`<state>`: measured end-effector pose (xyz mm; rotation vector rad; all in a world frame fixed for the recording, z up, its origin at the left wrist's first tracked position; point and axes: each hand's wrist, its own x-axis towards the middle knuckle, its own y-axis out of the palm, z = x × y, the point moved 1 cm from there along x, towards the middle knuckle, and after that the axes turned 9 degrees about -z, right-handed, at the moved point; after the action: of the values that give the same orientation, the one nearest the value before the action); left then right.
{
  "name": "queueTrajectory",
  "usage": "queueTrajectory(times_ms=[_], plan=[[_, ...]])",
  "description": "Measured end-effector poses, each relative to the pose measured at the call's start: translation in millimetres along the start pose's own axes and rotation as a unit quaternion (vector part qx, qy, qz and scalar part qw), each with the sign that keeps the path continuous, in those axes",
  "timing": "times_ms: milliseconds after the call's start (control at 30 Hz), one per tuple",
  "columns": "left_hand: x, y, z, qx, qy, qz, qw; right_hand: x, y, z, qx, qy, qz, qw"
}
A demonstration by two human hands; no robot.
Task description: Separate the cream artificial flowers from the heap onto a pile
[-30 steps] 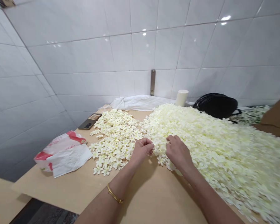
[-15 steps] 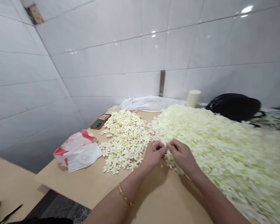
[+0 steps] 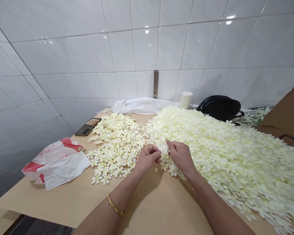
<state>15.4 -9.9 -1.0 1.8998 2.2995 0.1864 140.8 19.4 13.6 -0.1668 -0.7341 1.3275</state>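
Note:
Above the near edge of the flowers, my left hand [image 3: 148, 158] is closed in a pinch, thumb pressed to the curled fingers. Whatever it may hold is too small or hidden to make out. My right hand [image 3: 181, 156] is beside it, thumb raised and apart from the bent fingers, which point down at the edge of the large heap of white-yellow artificial flower heads [image 3: 220, 147]. Its fingertips are partly hidden. A smaller, flatter pile of similar flower heads [image 3: 116, 143] lies on the table left of my hands.
The brown tabletop [image 3: 159, 205] carries a red-and-white tissue packet [image 3: 56, 160] and a phone [image 3: 87, 126] at the left. Along the tiled wall lie white cloth [image 3: 142, 106], a white cylinder [image 3: 186, 100] and a black bag [image 3: 220, 108]. Brown cardboard [image 3: 284, 114] stands at the right.
My hands have come apart: they met at the fingertips before, and now a gap separates them. The right thumb has lifted away from its fingers. The view has turned to the right.

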Motion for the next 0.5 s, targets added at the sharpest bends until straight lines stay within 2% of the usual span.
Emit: queueTrajectory(times_ms=[100,200,300,400,500], plan=[[2.3,-5.5,-2.6,0.007,0.005,-0.019,1.000,3.2,-8.0,-0.6,0.018,0.016,0.026,0.999],[1.9,-6.8,-4.5,0.019,0.006,-0.024,1.000,5.1,-7.6,-4.6,0.146,0.091,0.090,0.981],[-0.2,-4.1,-5.0,0.019,0.006,-0.014,1.000,5.4,-2.2,-9.5,0.225,0.128,0.106,0.960],[-1.9,-1.2,-5.0,-0.007,0.002,0.003,1.000,4.7,2.3,-11.4,0.220,0.130,0.108,0.961],[-3.1,0.4,-4.8,-0.043,-0.012,0.026,0.999,2.7,3.4,-7.1,0.172,0.110,0.103,0.974]])
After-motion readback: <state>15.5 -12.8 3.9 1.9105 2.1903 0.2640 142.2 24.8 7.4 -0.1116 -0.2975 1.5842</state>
